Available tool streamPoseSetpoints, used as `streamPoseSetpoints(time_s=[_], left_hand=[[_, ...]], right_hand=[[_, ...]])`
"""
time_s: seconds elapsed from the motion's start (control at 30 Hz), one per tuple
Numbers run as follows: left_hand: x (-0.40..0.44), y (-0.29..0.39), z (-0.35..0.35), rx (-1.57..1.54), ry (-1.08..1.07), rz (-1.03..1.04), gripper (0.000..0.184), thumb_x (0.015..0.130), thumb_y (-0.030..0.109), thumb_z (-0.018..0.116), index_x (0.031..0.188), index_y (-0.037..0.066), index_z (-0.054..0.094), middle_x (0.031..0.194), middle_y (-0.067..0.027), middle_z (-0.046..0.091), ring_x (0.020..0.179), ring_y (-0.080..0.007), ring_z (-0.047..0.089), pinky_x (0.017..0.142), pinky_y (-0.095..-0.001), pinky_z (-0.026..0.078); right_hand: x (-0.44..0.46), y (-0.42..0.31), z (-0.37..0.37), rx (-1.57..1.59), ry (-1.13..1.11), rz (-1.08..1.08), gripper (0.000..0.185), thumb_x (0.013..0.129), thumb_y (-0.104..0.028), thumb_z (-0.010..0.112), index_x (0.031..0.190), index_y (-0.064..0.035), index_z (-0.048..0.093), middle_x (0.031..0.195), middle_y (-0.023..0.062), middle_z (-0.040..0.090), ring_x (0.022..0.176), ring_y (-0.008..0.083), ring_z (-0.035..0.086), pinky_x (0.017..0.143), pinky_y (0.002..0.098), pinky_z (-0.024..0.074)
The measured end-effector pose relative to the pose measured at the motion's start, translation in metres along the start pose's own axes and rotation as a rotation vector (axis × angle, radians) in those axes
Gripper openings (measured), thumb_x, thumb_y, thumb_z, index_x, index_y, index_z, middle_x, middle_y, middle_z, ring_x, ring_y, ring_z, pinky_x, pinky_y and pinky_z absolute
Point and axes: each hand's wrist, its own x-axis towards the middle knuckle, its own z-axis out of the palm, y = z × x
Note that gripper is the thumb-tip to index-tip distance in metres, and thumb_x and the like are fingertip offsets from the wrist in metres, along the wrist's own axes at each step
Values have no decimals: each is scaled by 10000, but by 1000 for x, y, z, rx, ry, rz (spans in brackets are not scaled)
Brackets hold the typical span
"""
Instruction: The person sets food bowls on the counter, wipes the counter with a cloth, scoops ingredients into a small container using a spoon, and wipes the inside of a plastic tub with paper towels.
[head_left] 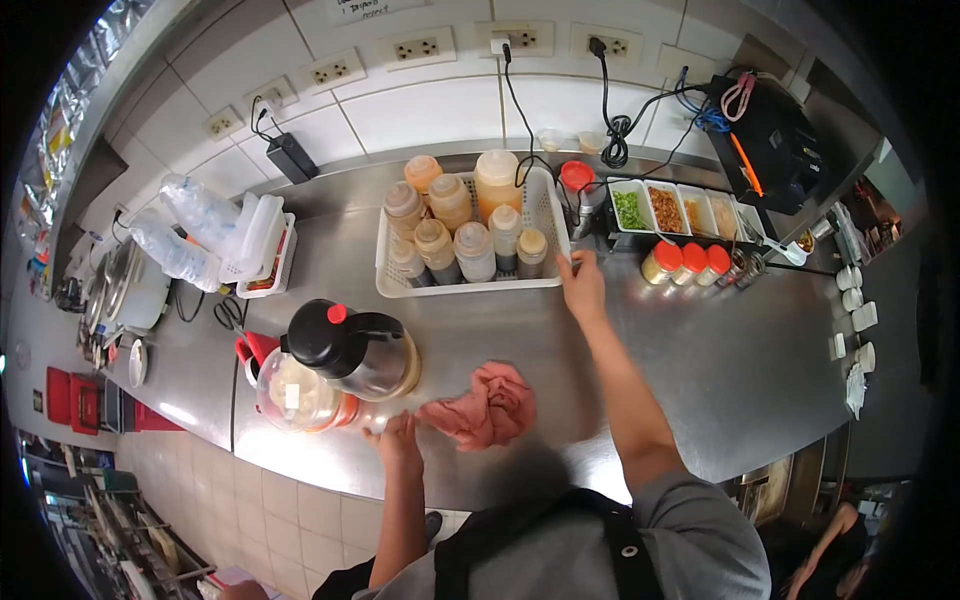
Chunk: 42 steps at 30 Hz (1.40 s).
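My right hand (582, 285) grips the front right corner of a white plastic basket (450, 290). Several squeeze bottles stand in it, some with orange or tan sauce, others dark; a larger jar (498, 185) is at its back. My left hand (395, 440) is low over the counter with its fingers curled; whatever they may hold is hidden. It lies between a crumpled pink cloth (485, 408) on its right and a clear round tub (292, 395) on its left. Just behind that hand stands a steel jug (375, 370) with a black lid and red button.
Red-lidded jars (690, 262) and a black topping rack (630, 240) stand to the right on the steel counter (690, 370). Scissors (230, 313), stacked white containers (265, 240) and wrapped cups (180, 250) are left. Cables (520, 120) hang from wall sockets; another person's arm (830, 545) shows lower right.
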Motion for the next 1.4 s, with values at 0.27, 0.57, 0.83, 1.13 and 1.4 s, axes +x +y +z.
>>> streamPoseSetpoints(time_s=[0.27, 0.57, 0.83, 1.13, 1.4], left_hand=[[33, 40, -72, 10, 49, 124, 1053, 780, -139, 500, 1472, 198, -218, 1333, -271, 345, 1223, -379, 471, 1053, -482, 416], [58, 80, -81, -133, -147, -44, 749, 945, 57, 390, 1490, 246, -88, 1352, -340, 321, 1202, -445, 490, 1004, -496, 476], [58, 87, -72, -24, -258, 89, 695, 997, 164, 423, 1489, 209, -67, 1345, -237, 422, 1115, -369, 582, 919, -416, 540], [66, 93, -54, -9, -329, 134, 535, 1028, 181, 401, 1443, 154, 65, 1322, -211, 457, 1099, -325, 596, 947, -392, 518], [107, 96, -17, -8, -342, 98, 593, 1029, 106, 321, 1480, 244, -38, 1390, -200, 389, 1141, -325, 568, 977, -415, 494]], right_hand=[[-169, -101, 37, 312, -693, -155, 581, 847, -90, 635, 1364, -44, 374, 1096, 130, 538, 1033, 230, 571, 876, 346, 480], [-237, -138, 131, 1335, -1024, 708, 806, 781, 136, 445, 1471, -120, 116, 1424, 116, 324, 1293, 276, 426, 1089, 476, 404], [-222, -181, 202, 1471, -761, 796, 901, 642, 198, 335, 1459, -123, 133, 1468, 133, 217, 1323, 291, 355, 1098, 493, 392], [-155, -241, 306, 1497, -431, 935, 705, 778, 147, 365, 1436, -76, 245, 1387, 176, 341, 1137, 407, 511, 908, 483, 552], [-85, -257, 359, 1577, -177, 1240, 475, 914, 44, 400, 1381, -9, 328, 1265, 253, 445, 983, 450, 596, 668, 347, 640]])
